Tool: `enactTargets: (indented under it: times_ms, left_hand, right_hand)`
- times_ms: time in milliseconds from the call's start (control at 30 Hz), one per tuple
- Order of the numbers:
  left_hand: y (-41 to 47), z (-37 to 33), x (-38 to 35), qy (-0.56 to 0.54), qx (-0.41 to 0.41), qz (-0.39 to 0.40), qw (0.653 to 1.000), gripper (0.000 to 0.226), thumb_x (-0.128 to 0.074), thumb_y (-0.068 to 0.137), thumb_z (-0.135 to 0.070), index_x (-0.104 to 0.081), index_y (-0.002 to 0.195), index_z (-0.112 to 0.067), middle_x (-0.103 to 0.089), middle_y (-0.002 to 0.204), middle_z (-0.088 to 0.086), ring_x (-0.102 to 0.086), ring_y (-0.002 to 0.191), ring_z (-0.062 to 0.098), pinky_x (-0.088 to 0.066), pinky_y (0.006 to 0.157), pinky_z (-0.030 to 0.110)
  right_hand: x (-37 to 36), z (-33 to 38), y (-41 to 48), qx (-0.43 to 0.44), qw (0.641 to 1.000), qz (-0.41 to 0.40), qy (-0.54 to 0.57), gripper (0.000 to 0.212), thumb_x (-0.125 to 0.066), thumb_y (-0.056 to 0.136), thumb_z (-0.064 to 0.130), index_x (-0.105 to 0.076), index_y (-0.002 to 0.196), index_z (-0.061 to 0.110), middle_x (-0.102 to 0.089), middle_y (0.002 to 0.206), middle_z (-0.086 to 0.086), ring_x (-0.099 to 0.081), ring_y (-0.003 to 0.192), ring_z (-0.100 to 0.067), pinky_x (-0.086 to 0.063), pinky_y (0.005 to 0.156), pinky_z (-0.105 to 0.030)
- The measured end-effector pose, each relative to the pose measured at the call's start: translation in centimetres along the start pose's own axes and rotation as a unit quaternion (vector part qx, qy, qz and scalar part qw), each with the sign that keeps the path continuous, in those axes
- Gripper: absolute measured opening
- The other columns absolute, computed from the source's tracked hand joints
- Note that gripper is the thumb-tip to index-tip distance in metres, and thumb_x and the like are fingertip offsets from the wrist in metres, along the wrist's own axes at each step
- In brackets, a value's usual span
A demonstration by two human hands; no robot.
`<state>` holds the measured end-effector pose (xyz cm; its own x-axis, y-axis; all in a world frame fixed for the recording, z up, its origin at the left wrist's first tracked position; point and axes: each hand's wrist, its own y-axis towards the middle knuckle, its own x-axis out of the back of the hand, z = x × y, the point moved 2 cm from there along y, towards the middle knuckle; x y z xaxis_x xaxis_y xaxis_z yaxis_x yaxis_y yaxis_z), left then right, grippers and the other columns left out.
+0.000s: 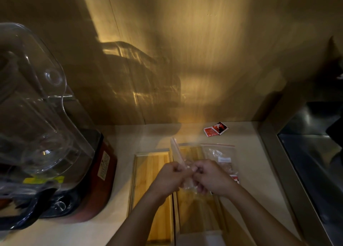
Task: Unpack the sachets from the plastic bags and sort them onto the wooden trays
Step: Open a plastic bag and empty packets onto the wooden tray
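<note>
Both hands meet over two wooden trays lying side by side on the counter, the left tray point(148, 179) and the right tray point(193, 214). My left hand point(168, 179) and my right hand point(211, 179) each pinch the top of a clear plastic bag point(179, 156), which stands up between them; its contents are blurred. A second clear zip bag point(221, 157) with brownish sachets lies flat to the right of the trays. Two red sachets point(215, 129) lie loose on the counter near the back wall. A red sachet edge point(234, 178) shows beside my right hand.
A large blender point(46, 134) with a clear cover and red base fills the left side of the counter. A dark metal sink point(311, 162) drops off at the right. A wooden wall closes the back.
</note>
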<state>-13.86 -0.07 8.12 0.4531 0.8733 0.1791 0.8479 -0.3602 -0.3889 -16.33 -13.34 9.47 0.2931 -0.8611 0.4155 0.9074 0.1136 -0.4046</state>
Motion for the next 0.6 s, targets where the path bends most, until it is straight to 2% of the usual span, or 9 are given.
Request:
enactTargets:
  times_ms: [133,233,333,433,500,600]
  left_hand:
    - [-0.63,0.41,0.25,-0.022,0.004,0.029,0.999,0.022,-0.051,0.091,-0.014,-0.054,0.070,-0.011,-0.053,0.060,0.003,-0.049,0.056,0.012,-0.039,0.048,0.016]
    - [-0.85,0.48,0.62,-0.030,-0.007,0.034,0.999,0.022,-0.049,0.093,-0.012,-0.056,0.072,-0.009,-0.055,0.061,0.003,-0.051,0.054,0.009,-0.042,0.051,0.017]
    - [-0.95,0.65,0.50,-0.019,-0.020,0.033,0.999,0.024,-0.049,0.092,-0.009,-0.057,0.069,-0.010,-0.056,0.060,0.002,-0.052,0.053,0.006,-0.044,0.057,0.022]
    - [-0.64,0.82,0.61,0.031,-0.034,0.014,0.999,0.029,-0.053,0.087,-0.008,-0.057,0.060,-0.019,-0.056,0.058,-0.001,-0.052,0.054,0.009,-0.046,0.063,0.031]
    - [-0.66,0.80,0.73,0.082,-0.042,-0.020,0.996,0.023,-0.057,0.080,-0.013,-0.053,0.058,-0.018,-0.052,0.057,-0.001,-0.049,0.055,0.012,-0.044,0.061,0.034]
    - [-1.07,0.61,0.44,0.200,-0.041,-0.070,0.976,0.026,-0.059,0.079,-0.019,-0.047,0.056,-0.020,-0.048,0.061,-0.001,-0.045,0.056,0.013,-0.038,0.057,0.031]
  right_hand:
    - [-0.20,-0.01,0.07,-0.003,0.998,0.018,0.057,0.025,-0.054,0.088,0.008,-0.056,0.066,0.019,-0.057,0.055,-0.001,-0.054,0.040,-0.007,-0.046,0.042,-0.021]
    - [0.01,0.06,0.09,0.013,0.997,0.018,0.072,0.015,-0.056,0.086,0.010,-0.059,0.071,0.009,-0.056,0.050,0.001,-0.051,0.038,-0.007,-0.042,0.039,-0.020]
    - [0.09,0.21,0.26,0.027,0.999,0.000,0.028,0.011,-0.060,0.083,0.013,-0.060,0.072,0.011,-0.051,0.050,0.006,-0.047,0.042,-0.002,-0.040,0.047,-0.023]
    - [-0.16,0.65,0.37,0.037,0.999,-0.023,-0.028,0.023,-0.063,0.077,0.012,-0.051,0.060,0.021,-0.047,0.056,0.006,-0.050,0.058,-0.010,-0.047,0.064,-0.034]
    - [-0.11,0.65,0.27,0.033,0.996,-0.049,-0.068,0.028,-0.063,0.078,0.017,-0.045,0.057,0.024,-0.045,0.056,0.007,-0.047,0.058,-0.010,-0.044,0.061,-0.031]
    - [0.15,0.64,0.10,0.033,0.984,-0.078,-0.158,0.030,-0.060,0.081,0.027,-0.040,0.057,0.026,-0.045,0.058,0.007,-0.044,0.055,-0.009,-0.035,0.054,-0.025]
